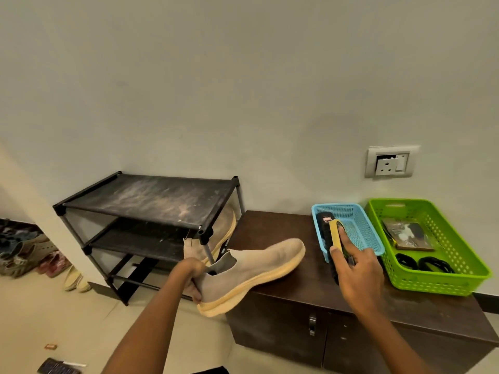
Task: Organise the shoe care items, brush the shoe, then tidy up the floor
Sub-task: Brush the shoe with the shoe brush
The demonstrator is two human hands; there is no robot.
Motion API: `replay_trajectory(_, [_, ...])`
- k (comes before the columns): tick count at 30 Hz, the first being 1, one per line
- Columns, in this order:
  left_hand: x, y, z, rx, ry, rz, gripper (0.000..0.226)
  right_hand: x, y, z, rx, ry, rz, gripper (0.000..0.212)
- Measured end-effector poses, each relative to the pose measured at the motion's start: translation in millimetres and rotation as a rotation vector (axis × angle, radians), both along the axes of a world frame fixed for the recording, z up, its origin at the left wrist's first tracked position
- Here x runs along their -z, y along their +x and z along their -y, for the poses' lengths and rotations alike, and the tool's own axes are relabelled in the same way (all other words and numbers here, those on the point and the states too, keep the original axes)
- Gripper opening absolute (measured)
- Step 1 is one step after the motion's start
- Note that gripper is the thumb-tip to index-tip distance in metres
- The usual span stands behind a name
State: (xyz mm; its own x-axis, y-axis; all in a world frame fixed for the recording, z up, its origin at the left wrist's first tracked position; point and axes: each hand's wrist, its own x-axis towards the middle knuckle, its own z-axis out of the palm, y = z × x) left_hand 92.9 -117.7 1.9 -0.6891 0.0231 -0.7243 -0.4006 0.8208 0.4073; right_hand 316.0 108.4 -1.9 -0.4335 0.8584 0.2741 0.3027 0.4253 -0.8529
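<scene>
Pale greenish wall at the back w/ a white wall socket (388,161), beige tile floor, and a low dark-brown wooden cabinet (270,230) on the right side.

Left hand (193,276) is closed round the heel/ankle opening of a tan suede slip-on boot w/ a thick cream sole (259,261). Toe end sits on the cabinet top, heel end hangs off the edge, boot tilted up a bit.

Right hand (356,268) grips a shoe brush w/ a yellow wooden back and black bristles (336,236), index finger laid along the back, thumb on the side. Brush is at the near left corner of a small blue plastic mesh basket (361,228), just beside the boot toe but not touching it. Can't tell if it's resting on the basket rim or held over it. Black bottle (324,217) in that basket too.

Next to it, a bigger lime-green plastic basket (459,238) w/ coiled black laces (421,263) and some flat packets.

Left of the cabinet: dusty black 3-tier shoe rack (151,198), matching second tan boot (226,228) tucked behind it. Pile of mixed shoes (24,249) on the floor far left, plus a cream pair of flats (73,279) and a small orange wrapper (50,346) nearer me.
</scene>
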Motion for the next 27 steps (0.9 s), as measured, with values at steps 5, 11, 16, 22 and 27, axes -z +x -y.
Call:
replay_trajectory(5, [6,8,-10,0.004,0.162,-0.002,0.046,0,-6,4,-0.007,0.02,0.014,0.042])
replay_trajectory(11, [4,30,-53,0.003,0.216,-0.042,0.044,0,-11,8,-0.028,0.012,-0.002,0.043])
replay_trajectory(16, [5,37,-69,0.408,-0.163,-0.59,0.05,2,-8,2,-0.016,0.02,-0.004,0.044])
replay_trajectory(22, [4,6,-88,1.351,-0.29,-1.076,0.102,2,-2,-11,-0.005,0.001,-0.026,0.044])
replay_trajectory(27, [14,-10,-129,1.918,-0.366,-1.114,0.074,7,4,-24,0.008,0.051,-0.049,0.046])
